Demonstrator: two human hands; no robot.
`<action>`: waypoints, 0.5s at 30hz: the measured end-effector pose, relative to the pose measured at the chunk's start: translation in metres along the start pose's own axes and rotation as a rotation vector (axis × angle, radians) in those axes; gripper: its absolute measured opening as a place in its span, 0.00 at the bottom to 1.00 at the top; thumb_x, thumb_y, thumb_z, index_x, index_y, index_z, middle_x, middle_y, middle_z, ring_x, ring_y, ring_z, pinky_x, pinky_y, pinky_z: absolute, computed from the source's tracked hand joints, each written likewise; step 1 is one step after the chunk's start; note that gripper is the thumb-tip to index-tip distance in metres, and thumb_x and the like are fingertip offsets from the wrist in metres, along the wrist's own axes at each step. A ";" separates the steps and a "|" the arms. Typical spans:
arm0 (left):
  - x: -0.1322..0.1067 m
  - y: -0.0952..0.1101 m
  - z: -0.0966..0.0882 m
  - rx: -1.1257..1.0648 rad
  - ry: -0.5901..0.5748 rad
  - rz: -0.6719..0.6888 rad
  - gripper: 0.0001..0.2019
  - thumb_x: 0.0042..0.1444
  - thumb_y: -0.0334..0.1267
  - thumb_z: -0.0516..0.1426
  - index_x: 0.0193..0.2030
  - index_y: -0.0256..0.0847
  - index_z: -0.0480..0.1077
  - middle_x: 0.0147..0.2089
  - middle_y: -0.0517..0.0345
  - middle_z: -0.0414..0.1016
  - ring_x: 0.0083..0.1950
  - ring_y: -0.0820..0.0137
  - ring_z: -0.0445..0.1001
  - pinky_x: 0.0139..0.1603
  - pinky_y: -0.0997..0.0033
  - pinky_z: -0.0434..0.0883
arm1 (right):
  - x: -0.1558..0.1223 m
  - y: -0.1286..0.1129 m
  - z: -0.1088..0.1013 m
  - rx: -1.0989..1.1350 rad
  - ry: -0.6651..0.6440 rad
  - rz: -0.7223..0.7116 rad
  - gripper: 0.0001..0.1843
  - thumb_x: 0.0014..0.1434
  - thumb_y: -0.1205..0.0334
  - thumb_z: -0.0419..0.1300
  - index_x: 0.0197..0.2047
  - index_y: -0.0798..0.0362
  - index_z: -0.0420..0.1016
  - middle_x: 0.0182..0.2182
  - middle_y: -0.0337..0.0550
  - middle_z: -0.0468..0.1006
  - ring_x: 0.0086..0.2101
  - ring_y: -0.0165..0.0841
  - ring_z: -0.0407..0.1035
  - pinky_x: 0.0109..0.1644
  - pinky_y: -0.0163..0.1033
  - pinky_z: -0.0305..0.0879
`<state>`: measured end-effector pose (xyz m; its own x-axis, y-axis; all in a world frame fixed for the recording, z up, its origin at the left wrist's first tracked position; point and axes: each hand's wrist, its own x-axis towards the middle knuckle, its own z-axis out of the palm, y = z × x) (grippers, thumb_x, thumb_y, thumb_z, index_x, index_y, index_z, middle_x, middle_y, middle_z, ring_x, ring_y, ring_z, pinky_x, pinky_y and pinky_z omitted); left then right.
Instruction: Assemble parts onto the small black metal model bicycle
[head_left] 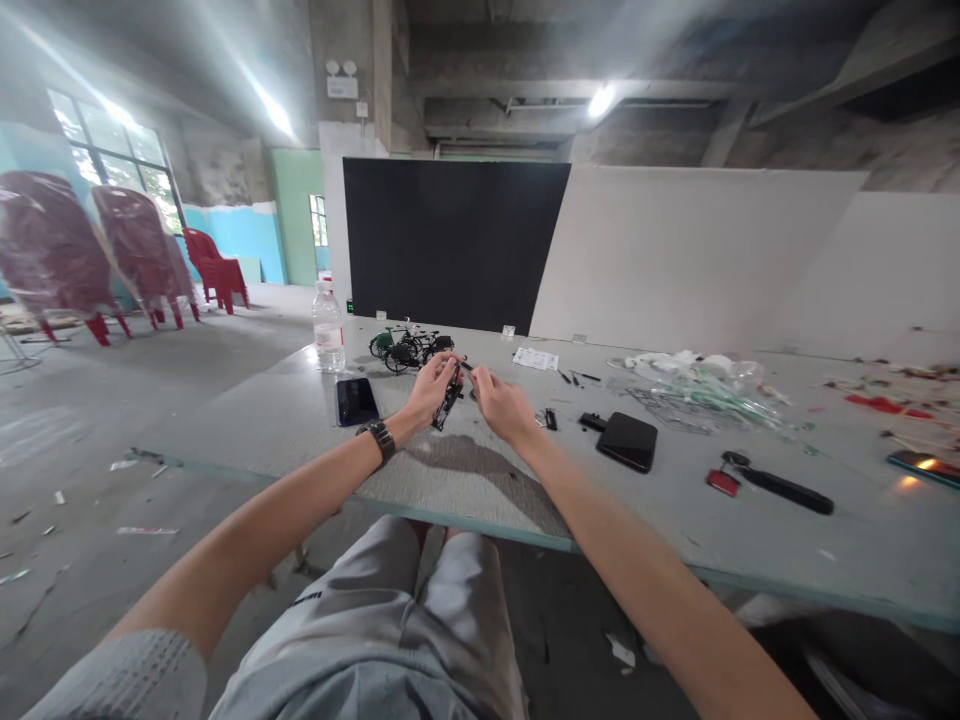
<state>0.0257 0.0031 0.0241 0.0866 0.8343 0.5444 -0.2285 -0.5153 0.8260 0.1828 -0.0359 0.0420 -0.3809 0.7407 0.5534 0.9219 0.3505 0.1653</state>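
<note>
My left hand [431, 392] grips a small black model part [449, 400], which hangs down below my fingers over the grey table [645, 530]. My right hand [499, 402] is close beside it, with its fingertips pinching a thin black rod [466, 365] at the part's upper end. Just beyond my hands stand several small black and green model bicycles [411, 348]. A black wristband [377, 440] circles my left wrist. The exact shape of the part is partly hidden by my fingers.
A water bottle [328, 330] and a dark phone [357, 401] lie left of my hands. To the right are small black pieces [547, 419], a black case [627, 441], a plastic bag with sprues [697, 395], and a black-handled tool [784, 490].
</note>
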 end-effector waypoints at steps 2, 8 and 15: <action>-0.001 0.002 0.001 0.000 0.008 -0.011 0.10 0.68 0.44 0.54 0.45 0.40 0.70 0.33 0.59 0.72 0.37 0.72 0.73 0.41 0.73 0.68 | 0.000 -0.002 -0.003 -0.038 -0.001 -0.016 0.25 0.75 0.59 0.34 0.54 0.54 0.70 0.43 0.55 0.80 0.28 0.37 0.72 0.29 0.39 0.48; 0.000 -0.001 0.002 -0.041 0.050 -0.024 0.10 0.67 0.46 0.56 0.44 0.41 0.70 0.37 0.59 0.73 0.37 0.74 0.72 0.40 0.75 0.69 | 0.000 -0.005 -0.003 0.045 0.050 -0.007 0.22 0.74 0.61 0.37 0.53 0.53 0.70 0.43 0.56 0.80 0.29 0.36 0.71 0.30 0.38 0.50; 0.004 -0.006 0.004 -0.027 0.064 0.000 0.11 0.66 0.46 0.57 0.44 0.40 0.71 0.34 0.58 0.73 0.37 0.72 0.73 0.43 0.72 0.69 | 0.007 -0.004 0.012 0.681 0.212 0.077 0.16 0.72 0.50 0.45 0.41 0.49 0.66 0.24 0.38 0.71 0.23 0.33 0.64 0.32 0.37 0.55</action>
<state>0.0309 0.0091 0.0220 0.0246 0.8458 0.5329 -0.2551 -0.5101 0.8214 0.1757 -0.0255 0.0351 -0.2308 0.6747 0.7011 0.6702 0.6326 -0.3882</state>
